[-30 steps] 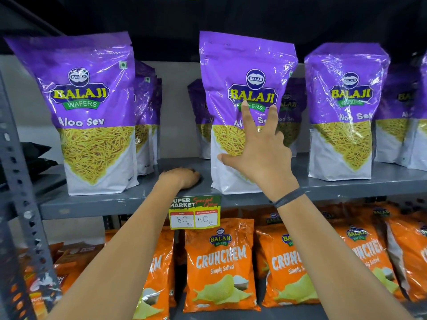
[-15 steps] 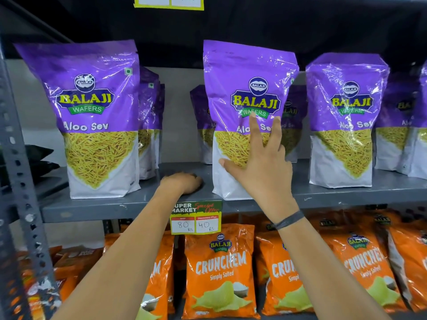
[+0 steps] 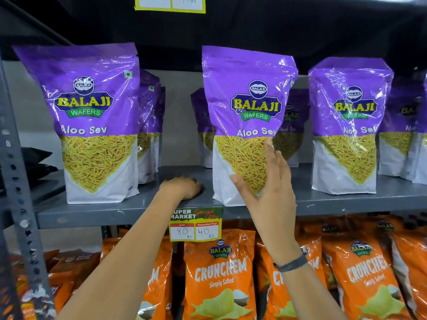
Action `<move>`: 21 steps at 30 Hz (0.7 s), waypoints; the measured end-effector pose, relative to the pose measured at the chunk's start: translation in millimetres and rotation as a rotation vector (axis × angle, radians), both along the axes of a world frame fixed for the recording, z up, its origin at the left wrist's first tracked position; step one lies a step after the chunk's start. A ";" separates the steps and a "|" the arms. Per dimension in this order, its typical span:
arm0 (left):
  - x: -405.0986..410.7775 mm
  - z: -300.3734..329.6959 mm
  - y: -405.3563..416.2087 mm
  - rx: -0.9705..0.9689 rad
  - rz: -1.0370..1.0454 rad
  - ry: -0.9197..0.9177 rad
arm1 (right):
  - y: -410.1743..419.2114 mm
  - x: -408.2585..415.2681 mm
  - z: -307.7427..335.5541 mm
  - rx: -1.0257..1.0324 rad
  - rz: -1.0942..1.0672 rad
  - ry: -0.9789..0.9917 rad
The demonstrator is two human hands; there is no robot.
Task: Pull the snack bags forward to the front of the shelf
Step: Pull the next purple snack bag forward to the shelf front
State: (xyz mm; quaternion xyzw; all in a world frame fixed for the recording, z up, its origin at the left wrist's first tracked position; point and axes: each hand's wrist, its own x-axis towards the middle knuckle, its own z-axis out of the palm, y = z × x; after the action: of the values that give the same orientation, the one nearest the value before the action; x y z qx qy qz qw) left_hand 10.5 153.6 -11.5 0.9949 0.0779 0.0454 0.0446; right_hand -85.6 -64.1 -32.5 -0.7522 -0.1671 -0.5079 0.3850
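On the grey metal shelf [image 3: 97,212] the left Aloo Sev bag [image 3: 92,125] stands upright at the front edge, with more purple bags [image 3: 151,125] in a row behind it, further back. The left hand [image 3: 184,188] rests knuckles-up on the bare shelf between this bag and the middle Aloo Sev bag [image 3: 248,107]; its fingers curl under and clamp on nothing that I can see.

The middle bag stands near the front lip, just above the price tag [image 3: 196,224]. The right hand [image 3: 265,181] is spread flat with fingers apart, thumb against the bag's lower front and fingertips at its right edge; it presses on the bag without gripping it. More bags [image 3: 292,135] wait behind this one, far back.

To do this well, the hand should probably steady the bag low, near its base, so the tall pouch slides without tipping. Squaring its face with the left bag would keep the row even.

The right Aloo Sev bag [image 3: 349,125] sits slightly further back than the middle one and looks to need pulling forward, as do the bags beyond it [image 3: 402,135].
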 end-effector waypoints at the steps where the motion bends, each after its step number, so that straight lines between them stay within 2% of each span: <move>1: 0.3 -0.1 0.2 0.004 -0.002 0.002 | 0.4 0.3 -0.3 0.001 -0.005 0.000; 21: 4.2 -1.2 6.3 0.059 -0.061 -0.007 | 7.4 16.8 -2.1 0.011 0.004 -0.014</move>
State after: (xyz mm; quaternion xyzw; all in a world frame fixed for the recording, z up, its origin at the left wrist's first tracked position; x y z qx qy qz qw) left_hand 14.7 159.9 -12.6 0.9976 0.0460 0.0498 0.0170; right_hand -68.8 -56.7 -34.6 -0.7461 -0.1687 -0.5133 0.3890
